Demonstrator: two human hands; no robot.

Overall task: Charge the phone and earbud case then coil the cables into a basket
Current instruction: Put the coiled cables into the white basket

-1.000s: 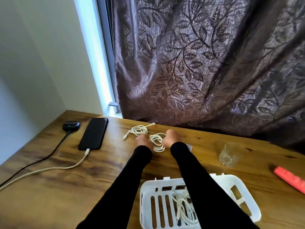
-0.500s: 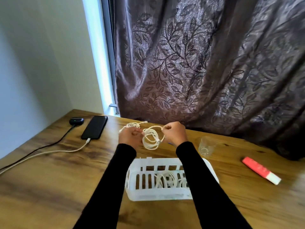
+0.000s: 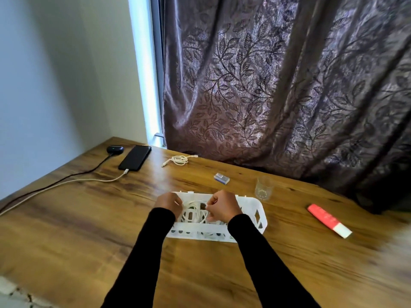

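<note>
**A:** Can any writing be read?

**B:** No. The red and white packet (image 3: 329,220) on the right and the small clear box (image 3: 221,178) are too blurred for any label.

**A:** Where are the edges?

**B:** The table (image 3: 66,218) meets the wall on your left and the curtain (image 3: 278,85) at the back. Its near left corner shows, with bare wood left of the basket (image 3: 259,215). A glass (image 3: 263,191) stands just beyond the basket's right end.

**A:** And my hands?

**B:** Your left hand (image 3: 169,203) and right hand (image 3: 222,206) are both pinched on a white coiled cable (image 3: 195,212), holding it between them over the basket's left half. Another coiled cable (image 3: 179,160) lies near the curtain. The phone (image 3: 135,157) and earbud case (image 3: 115,149) sit at the far left, each plugged in, a green light on the case.
</note>
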